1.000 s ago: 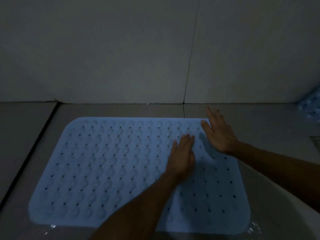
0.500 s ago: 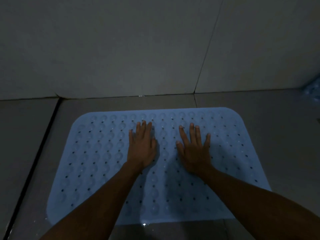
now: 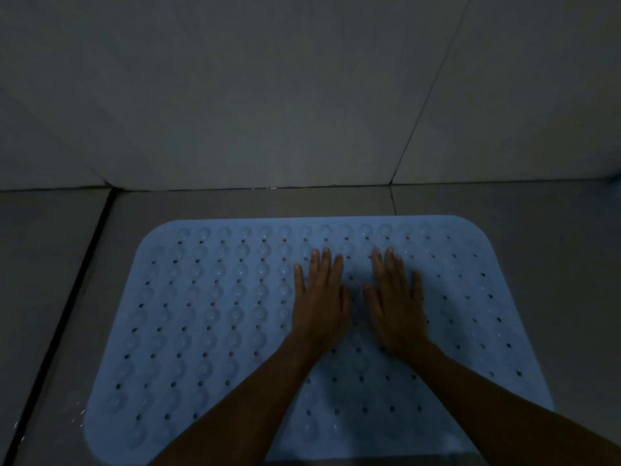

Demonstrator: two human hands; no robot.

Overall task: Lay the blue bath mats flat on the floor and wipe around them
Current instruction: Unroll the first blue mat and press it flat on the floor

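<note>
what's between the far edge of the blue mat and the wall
In the head view, only a bare strip of grey floor tile lies between the blue bath mat and the wall; one grout line crosses it.

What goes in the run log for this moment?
mat: flat on floor | left hand: palm down on mat | right hand: palm down on mat

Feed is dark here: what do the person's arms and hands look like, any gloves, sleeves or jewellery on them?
Both arms are bare as far as the frame shows: no sleeves in view. The left hand and right hand wear no gloves. No watch, bracelet or ring shows, though the dim light could hide a thin one.
</note>
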